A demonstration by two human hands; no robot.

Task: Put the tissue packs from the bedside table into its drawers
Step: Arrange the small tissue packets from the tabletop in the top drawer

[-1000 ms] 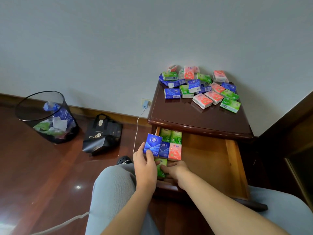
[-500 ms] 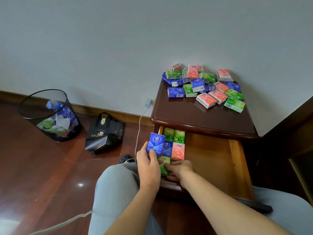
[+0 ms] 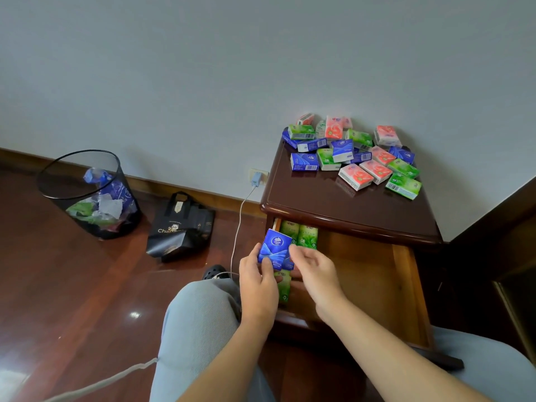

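The person is partway through stowing packs: the left hand (image 3: 258,281) grasps a blue plastic-wrapped tissue pack (image 3: 274,249) by its lower edge, thumb and fingers (image 3: 266,267) curled round it, holding it upright over the front left corner of the open wooden drawer (image 3: 406,285). The right hand (image 3: 314,269) hovers just beside the pack, its fingers loosely spread and grasping nothing; whether they touch the pack cannot be told. Two green packs (image 3: 301,235) stand at the drawer's back left, and another green pack (image 3: 283,285) shows between the hands. Many loose red, green and blue packs (image 3: 356,153) lie on the dark wooden tabletop (image 3: 333,198). The next move likely calls for lowering the blue pack into the row, then reaching up for another.
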